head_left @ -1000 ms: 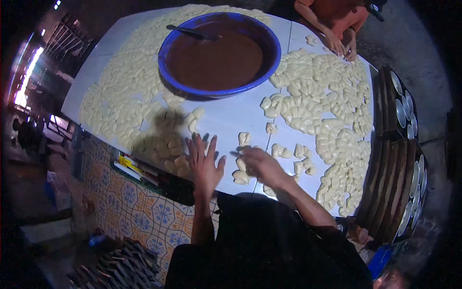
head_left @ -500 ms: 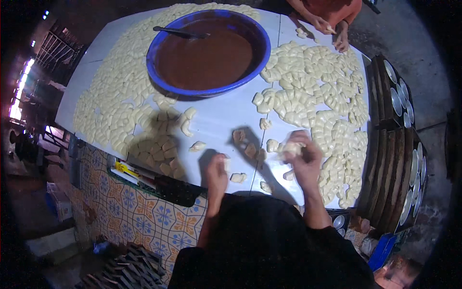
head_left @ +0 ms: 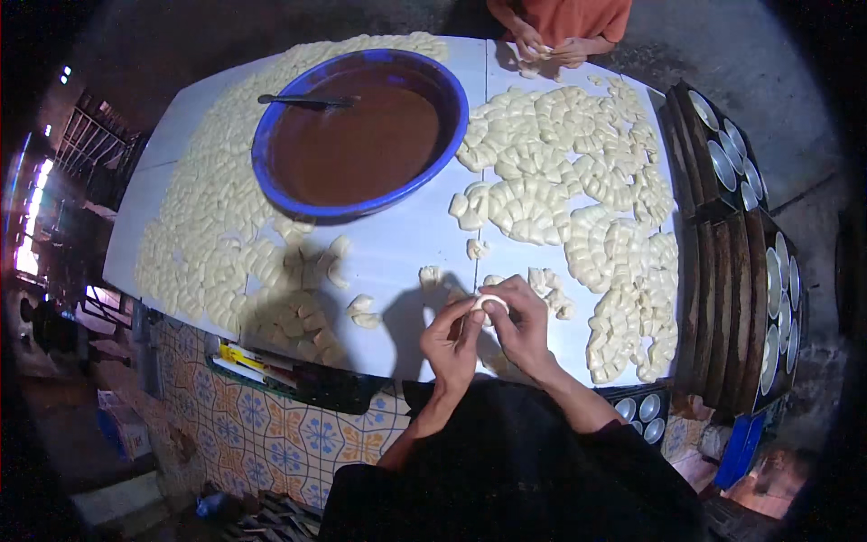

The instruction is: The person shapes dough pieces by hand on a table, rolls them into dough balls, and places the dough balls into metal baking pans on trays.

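Observation:
My left hand (head_left: 453,350) and my right hand (head_left: 526,327) meet above the near edge of the white table (head_left: 411,244). Between their fingertips and thumbs they pinch a small pale dough piece (head_left: 491,304), rounded on top; its underside is hidden. Close by on the tabletop lie a few loose dough pieces (head_left: 551,291), beside my right hand, and another dough lump (head_left: 429,275) beyond my left fingers. Farther off stands a wide blue basin (head_left: 459,122) of smooth brown filling. A dark-handled utensil (head_left: 298,100) leans over its left rim.
Cut dough pieces spread across the table's right (head_left: 524,208) and left sides (head_left: 194,248). At the far edge a person in an orange-red top handles dough with both hands (head_left: 551,52). Stacked dark trays with round metal tins (head_left: 772,280) stand right. Patterned tiles (head_left: 316,429) lie below the near edge.
My hands were apart; now they have come together, both on one dough piece. The right hand has moved left from the loose pieces. The whole view has shifted slightly.

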Available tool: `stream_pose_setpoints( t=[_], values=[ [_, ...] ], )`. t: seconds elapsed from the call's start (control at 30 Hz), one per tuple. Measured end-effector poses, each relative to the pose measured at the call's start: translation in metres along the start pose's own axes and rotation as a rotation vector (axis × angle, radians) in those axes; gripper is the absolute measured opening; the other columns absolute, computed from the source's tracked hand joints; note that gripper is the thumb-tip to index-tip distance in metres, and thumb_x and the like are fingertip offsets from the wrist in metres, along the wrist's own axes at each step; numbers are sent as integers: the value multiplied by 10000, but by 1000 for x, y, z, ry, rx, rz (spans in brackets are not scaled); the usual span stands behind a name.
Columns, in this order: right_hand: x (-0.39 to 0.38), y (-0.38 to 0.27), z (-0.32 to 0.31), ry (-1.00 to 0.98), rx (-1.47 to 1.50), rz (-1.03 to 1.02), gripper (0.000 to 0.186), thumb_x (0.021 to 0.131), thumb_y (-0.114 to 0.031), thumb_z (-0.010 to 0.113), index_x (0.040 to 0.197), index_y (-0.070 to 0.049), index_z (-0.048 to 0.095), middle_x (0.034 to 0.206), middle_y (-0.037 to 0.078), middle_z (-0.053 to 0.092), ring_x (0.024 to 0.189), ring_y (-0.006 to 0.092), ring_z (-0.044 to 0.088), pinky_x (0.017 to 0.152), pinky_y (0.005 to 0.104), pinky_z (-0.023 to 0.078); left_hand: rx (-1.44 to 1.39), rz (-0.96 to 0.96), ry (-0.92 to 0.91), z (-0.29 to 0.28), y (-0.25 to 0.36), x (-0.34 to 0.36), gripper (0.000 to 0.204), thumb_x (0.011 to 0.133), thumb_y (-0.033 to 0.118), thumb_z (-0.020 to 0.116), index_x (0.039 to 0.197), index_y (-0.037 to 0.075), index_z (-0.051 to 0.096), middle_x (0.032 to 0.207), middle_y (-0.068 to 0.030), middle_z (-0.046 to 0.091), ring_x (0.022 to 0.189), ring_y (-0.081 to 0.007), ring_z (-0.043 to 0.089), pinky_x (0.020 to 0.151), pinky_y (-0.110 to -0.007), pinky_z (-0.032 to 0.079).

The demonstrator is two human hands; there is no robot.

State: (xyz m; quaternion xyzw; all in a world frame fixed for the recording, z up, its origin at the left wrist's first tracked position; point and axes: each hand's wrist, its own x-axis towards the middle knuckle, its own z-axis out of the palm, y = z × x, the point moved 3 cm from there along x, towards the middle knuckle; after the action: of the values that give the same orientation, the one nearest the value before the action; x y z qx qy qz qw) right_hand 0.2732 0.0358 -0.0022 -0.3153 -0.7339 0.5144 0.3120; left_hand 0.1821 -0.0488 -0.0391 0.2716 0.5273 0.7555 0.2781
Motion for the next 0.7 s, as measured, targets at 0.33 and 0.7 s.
stream_pose_setpoints(
  t=[0.33,0.7],
  values=[
    [24,7,10,-330,371,-114,593,800,-479,656,1207,-66,532,1260,102,471,1220,252,401,1013,378,323,-1222,-719,-124,5,-21,-2,587,864,413,572,1266,1,460,1238,-120,527,1057,-217,540,876,-355,455],
    [14,50,16,-409,668,165,907,826,-444,654,1483,-111,124,1479,107,218,1244,218,375,924,333,398,1240,16,-272,-36,17,277,837,913,649,223,1134,-88,552,1097,-308,574,1125,-435,495,968,-451,361]
  ],
)
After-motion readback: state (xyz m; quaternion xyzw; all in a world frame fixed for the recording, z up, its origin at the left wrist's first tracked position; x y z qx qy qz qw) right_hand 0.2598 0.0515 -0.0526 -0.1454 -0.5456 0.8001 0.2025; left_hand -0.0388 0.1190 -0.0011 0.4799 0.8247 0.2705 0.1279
